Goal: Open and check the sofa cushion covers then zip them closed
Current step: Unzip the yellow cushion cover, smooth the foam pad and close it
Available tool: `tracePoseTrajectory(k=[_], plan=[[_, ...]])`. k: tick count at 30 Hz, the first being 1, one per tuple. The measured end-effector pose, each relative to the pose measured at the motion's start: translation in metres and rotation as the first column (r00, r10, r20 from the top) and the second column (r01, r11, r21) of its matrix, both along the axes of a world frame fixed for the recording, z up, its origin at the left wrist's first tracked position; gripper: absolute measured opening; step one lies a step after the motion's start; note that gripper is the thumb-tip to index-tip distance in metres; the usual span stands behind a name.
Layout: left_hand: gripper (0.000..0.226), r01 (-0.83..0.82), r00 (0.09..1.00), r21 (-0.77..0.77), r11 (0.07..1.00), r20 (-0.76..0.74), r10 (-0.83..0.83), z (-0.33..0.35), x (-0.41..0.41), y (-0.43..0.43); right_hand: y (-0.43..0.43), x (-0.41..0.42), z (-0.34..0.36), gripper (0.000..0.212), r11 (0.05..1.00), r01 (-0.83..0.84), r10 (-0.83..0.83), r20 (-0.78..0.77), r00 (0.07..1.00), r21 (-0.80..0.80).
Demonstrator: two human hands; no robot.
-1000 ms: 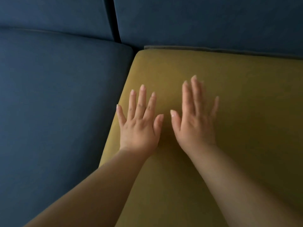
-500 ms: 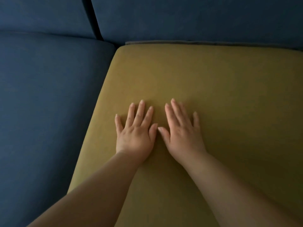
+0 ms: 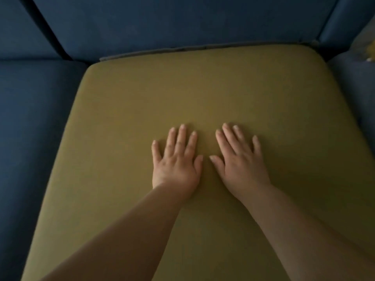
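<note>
1. We see a blue sofa (image 3: 353, 84) framing the view. Its back cushions (image 3: 172, 23) run along the top, and a blue seat cushion (image 3: 36, 128) lies at the left.
2. An olive-yellow seat cushion (image 3: 203, 88) fills the middle seat. Its far edge is against the back cushions and its left edge is just beside the blue seat cushion. Its top face looks smooth and flat.
3. Two bare forearms (image 3: 129, 236) reach in from the bottom edge and lie over the near half of this cushion.
4. The left hand (image 3: 176, 165) rests palm down near the cushion's centre. Its fingers are straight and slightly spread, and it grips nothing.
5. The right hand (image 3: 241, 167) lies flat just beside it in the same way, with straight fingers pressed on the fabric. The two thumbs point toward each other with a narrow gap between them (near, not touching).
6. A thin grey strip (image 3: 162, 52) runs along the cushion's far edge, under the back cushions. We cannot tell whether it is a zip or a fold of cover.
7. A small yellowish patch (image 3: 367, 47) shows at the sofa's top right corner, too blurred to identify.
</note>
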State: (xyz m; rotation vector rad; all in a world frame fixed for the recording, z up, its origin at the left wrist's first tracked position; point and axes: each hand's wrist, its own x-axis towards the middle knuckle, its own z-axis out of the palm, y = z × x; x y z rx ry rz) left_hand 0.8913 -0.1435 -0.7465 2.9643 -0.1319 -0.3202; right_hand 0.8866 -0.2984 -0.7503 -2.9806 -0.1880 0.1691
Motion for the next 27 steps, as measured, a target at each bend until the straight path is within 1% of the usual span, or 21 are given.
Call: tracePoseTrajectory(k=[1, 2, 4, 5, 6, 8, 9, 11, 13, 14, 15, 16, 18, 19, 25, 27], plan=[[0.06, -0.023, 1.0, 0.013, 1.0, -0.016, 0.024, -0.002, 0.0, -0.011, -0.012, -0.002, -0.002, 0.072, 0.999, 0.007, -0.008, 0.025, 1.0, 0.032], [0.06, -0.026, 1.0, -0.003, 1.0, -0.006, 0.026, 0.0, 0.002, -0.024, -0.023, -0.001, 0.002, 0.072, 0.996, 0.046, -0.052, 0.077, 0.996, 0.071], [0.061, 0.046, 0.998, -0.066, 0.997, 0.048, -0.043, 0.008, 0.001, -0.054, -0.048, 0.0, 0.013, 0.07, 0.986, 0.136, -0.154, 0.197, 0.968, 0.101], [0.062, 0.082, 0.995, -0.081, 0.993, 0.066, -0.077, 0.009, -0.001, -0.07, -0.062, -0.001, 0.015, 0.07, 0.983, 0.166, -0.179, 0.213, 0.96, 0.078], [0.062, 0.107, 0.993, -0.079, 0.991, 0.064, -0.102, 0.006, -0.002, -0.084, -0.075, -0.005, 0.012, 0.071, 0.983, 0.18, -0.185, 0.171, 0.968, 0.048], [0.062, 0.116, 0.993, -0.015, 0.993, -0.015, -0.116, -0.003, -0.002, -0.105, -0.095, -0.013, 0.001, 0.074, 0.989, 0.148, -0.148, 0.012, 0.989, -0.011], [0.061, 0.103, 0.994, 0.021, 0.994, -0.047, -0.102, -0.005, -0.001, -0.112, -0.102, -0.016, -0.004, 0.075, 0.992, 0.124, -0.124, -0.008, 0.992, -0.002], [0.061, 0.093, 0.995, 0.008, 0.996, -0.035, -0.092, 0.0, 0.007, -0.127, -0.114, -0.012, 0.002, 0.072, 0.987, 0.151, -0.155, 0.071, 0.985, 0.049], [0.062, 0.141, 0.99, -0.053, 0.989, 0.03, -0.139, 0.013, 0.01, -0.148, -0.13, -0.008, 0.018, 0.07, 0.971, 0.225, -0.237, 0.201, 0.951, 0.077], [0.062, 0.165, 0.985, -0.077, 0.983, 0.055, -0.161, 0.016, 0.01, -0.161, -0.142, -0.01, 0.019, 0.071, 0.961, 0.268, -0.277, 0.222, 0.935, 0.071], [0.062, 0.184, 0.982, -0.089, 0.979, 0.056, -0.179, 0.014, 0.01, -0.174, -0.157, -0.013, 0.016, 0.073, 0.951, 0.304, -0.308, 0.197, 0.931, 0.052], [0.062, 0.197, 0.98, -0.08, 0.977, 0.036, -0.195, 0.01, 0.007, -0.186, -0.17, -0.017, 0.009, 0.074, 0.945, 0.327, -0.326, 0.134, 0.936, 0.016], [0.062, 0.222, 0.975, -0.008, 0.975, -0.016, -0.222, -0.005, 0.002, -0.2, -0.186, -0.026, -0.008, 0.076, 0.943, 0.331, -0.331, 0.003, 0.944, -0.033], [0.062, 0.223, 0.975, 0.022, 0.975, -0.022, -0.223, -0.011, 0.0, -0.203, -0.19, -0.029, -0.014, 0.075, 0.945, 0.326, -0.327, -0.023, 0.945, -0.038], [0.067, 0.209, 0.978, 0.053, 0.976, 0.0, -0.209, -0.016, 0.0, -0.205, -0.191, -0.025, -0.022, 0.07, 0.943, 0.333, -0.333, 0.045, 0.942, 0.021], [0.068, 0.201, 0.98, 0.069, 0.977, -0.006, -0.201, -0.016, -0.001, -0.206, -0.191, -0.027, -0.025, 0.07, 0.944, 0.328, -0.329, 0.034, 0.944, 0.025]])
